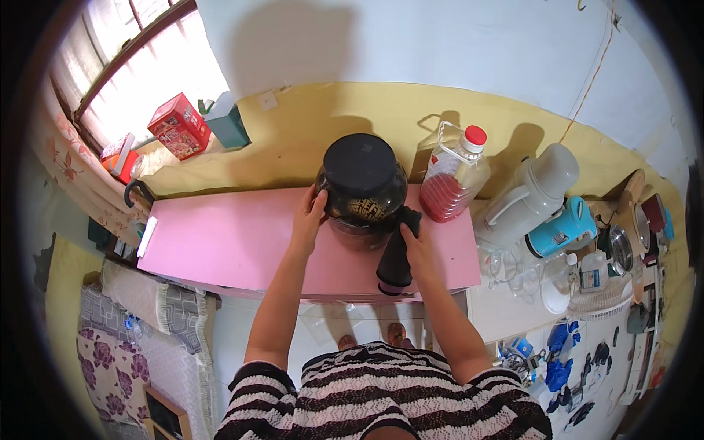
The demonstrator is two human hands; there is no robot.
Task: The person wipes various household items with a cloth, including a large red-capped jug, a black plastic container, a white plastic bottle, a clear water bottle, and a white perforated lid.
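Note:
A large dark jar (352,209) with a wide black lid (360,162) stands upright on the pink cabinet top (231,242). Gold lettering shows on its side. My left hand (309,220) grips the jar's left side, thumb in front and the other fingers mostly hidden behind it. In my right hand (421,253) is a black cloth (397,258), bunched at the top against the jar's right side and hanging down toward the cabinet's front edge.
Right of the jar stands a clear plastic jug (451,181) with a red cap and red contents. Beyond it are a grey thermos (528,192), a turquoise flask (561,225) and glass cups (500,264). A red box (179,126) sits on the windowsill; a sofa (165,363) is at lower left.

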